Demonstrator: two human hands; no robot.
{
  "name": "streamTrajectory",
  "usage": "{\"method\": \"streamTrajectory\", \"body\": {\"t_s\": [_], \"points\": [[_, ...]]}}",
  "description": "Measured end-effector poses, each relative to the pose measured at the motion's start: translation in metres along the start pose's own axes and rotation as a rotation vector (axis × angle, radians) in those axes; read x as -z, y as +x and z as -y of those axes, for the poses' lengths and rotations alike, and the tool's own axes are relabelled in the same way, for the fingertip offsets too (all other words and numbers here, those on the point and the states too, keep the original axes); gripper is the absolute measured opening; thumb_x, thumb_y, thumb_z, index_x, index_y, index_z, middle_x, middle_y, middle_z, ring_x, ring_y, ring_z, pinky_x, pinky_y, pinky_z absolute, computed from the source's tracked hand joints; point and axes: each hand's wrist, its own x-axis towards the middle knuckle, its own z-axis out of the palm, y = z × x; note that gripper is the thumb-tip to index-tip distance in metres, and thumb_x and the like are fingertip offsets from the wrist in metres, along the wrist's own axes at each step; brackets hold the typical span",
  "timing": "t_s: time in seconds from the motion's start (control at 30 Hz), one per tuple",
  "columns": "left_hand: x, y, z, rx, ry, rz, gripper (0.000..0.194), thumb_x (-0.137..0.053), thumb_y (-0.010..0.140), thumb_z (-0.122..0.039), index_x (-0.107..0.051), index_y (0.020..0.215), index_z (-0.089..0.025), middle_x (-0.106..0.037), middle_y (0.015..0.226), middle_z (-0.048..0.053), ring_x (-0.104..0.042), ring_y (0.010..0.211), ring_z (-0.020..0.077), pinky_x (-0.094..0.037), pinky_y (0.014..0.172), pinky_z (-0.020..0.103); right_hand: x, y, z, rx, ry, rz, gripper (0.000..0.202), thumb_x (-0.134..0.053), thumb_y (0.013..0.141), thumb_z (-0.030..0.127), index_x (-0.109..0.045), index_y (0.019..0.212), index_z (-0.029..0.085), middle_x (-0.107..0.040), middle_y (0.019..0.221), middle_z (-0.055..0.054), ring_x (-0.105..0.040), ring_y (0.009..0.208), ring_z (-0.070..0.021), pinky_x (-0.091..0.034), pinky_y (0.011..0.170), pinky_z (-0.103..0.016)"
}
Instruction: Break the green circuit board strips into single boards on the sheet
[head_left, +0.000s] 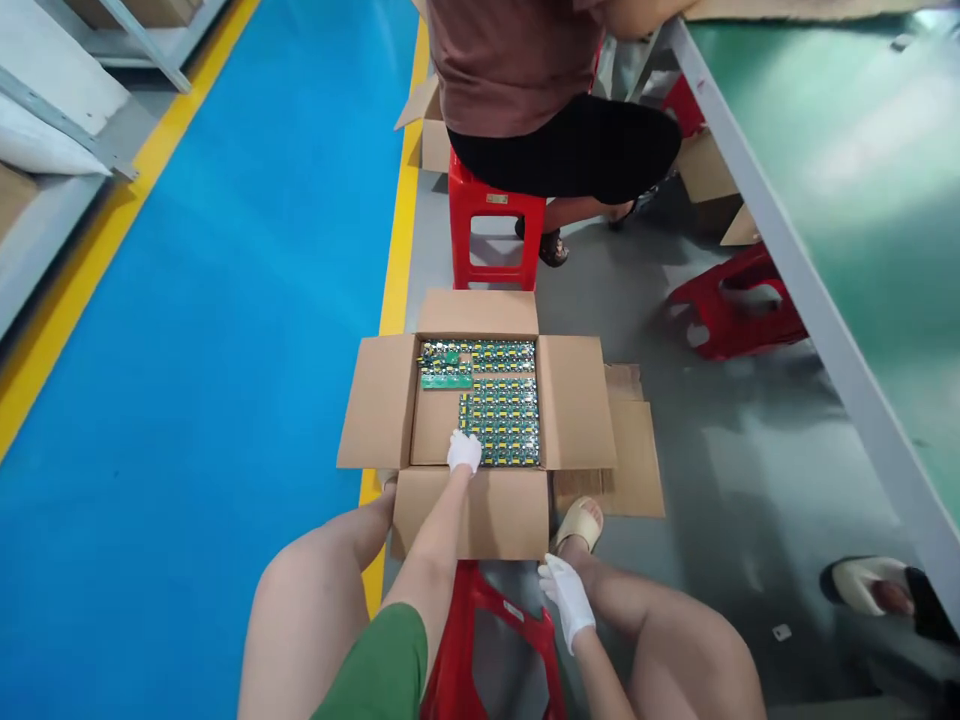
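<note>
An open cardboard box (437, 440) stands on the floor between my knees, its flaps folded outward. Rows of small green circuit boards (510, 420) with yellow parts fill its right side and top. A few boards lie more loosely at the upper left, beside a longer green strip (447, 382). My left hand (465, 452), in a white glove, reaches inside with curled fingers at the left edge of the rows, closed on a circuit board mostly hidden by the glove. My right hand (568, 597), also gloved, is closed at the corner of the near box flap (502, 515).
A person (510, 90) sits on a red stool (495, 225) just beyond the box. Flattened cardboard (637, 460) lies to the right. A green-topped table (855, 150) runs along the right, with another red stool (739, 305) under its edge. Shelving (45, 230) stands left of the blue floor.
</note>
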Motion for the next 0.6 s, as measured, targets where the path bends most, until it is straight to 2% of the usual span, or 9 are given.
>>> {"method": "streamTrajectory", "body": {"t_s": [0.1, 0.17, 0.37, 0.47, 0.6], "points": [[-0.014, 0.010, -0.004, 0.050, 0.031, -0.040, 0.040, -0.058, 0.093, -0.038, -0.055, 0.127, -0.016, -0.057, 0.126, 0.011, -0.060, 0.108, 0.0237, -0.053, 0.091, 0.045, -0.008, 0.001, -0.004, -0.013, 0.015, 0.022, 0.045, -0.079, 0.058, 0.047, -0.069, 0.088, 0.016, -0.069, 0.074, -0.006, -0.062, 0.061, -0.0172, -0.049, 0.065, -0.030], [-0.019, 0.017, -0.005, 0.089, 0.048, -0.060, 0.040, -0.058, 0.093, -0.038, -0.055, 0.127, -0.016, -0.057, 0.127, 0.012, -0.060, 0.109, 0.0241, -0.053, 0.091, 0.046, -0.014, 0.002, -0.005, -0.012, 0.022, 0.055, 0.049, -0.080, 0.052, 0.044, -0.071, 0.091, 0.016, -0.072, 0.079, -0.008, -0.063, 0.065, -0.0189, -0.049, 0.067, -0.031], [-0.018, 0.038, -0.001, 0.126, 0.067, -0.066, 0.039, -0.059, 0.093, -0.038, -0.056, 0.124, -0.015, -0.059, 0.124, 0.011, -0.060, 0.108, 0.0235, -0.053, 0.091, 0.045, -0.020, 0.005, -0.010, -0.062, 0.024, 0.068, 0.040, -0.075, 0.059, 0.040, -0.071, 0.091, 0.017, -0.070, 0.078, -0.006, -0.059, 0.062, -0.0157, -0.048, 0.065, -0.029], [-0.015, 0.039, 0.006, 0.105, 0.049, -0.051, 0.037, -0.059, 0.093, -0.037, -0.057, 0.123, -0.015, -0.060, 0.122, 0.010, -0.061, 0.106, 0.0228, -0.053, 0.090, 0.044, -0.020, 0.009, -0.008, -0.095, 0.021, 0.070, 0.034, -0.074, 0.063, 0.038, -0.071, 0.090, 0.018, -0.068, 0.076, -0.005, -0.056, 0.059, -0.0144, -0.046, 0.061, -0.028], [-0.008, 0.037, 0.015, 0.106, 0.002, -0.020, 0.035, -0.060, 0.093, -0.036, -0.058, 0.121, -0.015, -0.061, 0.120, 0.010, -0.062, 0.105, 0.0223, -0.054, 0.088, 0.042, -0.021, 0.010, -0.002, -0.127, 0.028, 0.117, 0.031, -0.073, 0.067, 0.037, -0.071, 0.092, 0.019, -0.071, 0.081, -0.007, -0.061, 0.061, -0.0154, -0.047, 0.061, -0.028]]}}
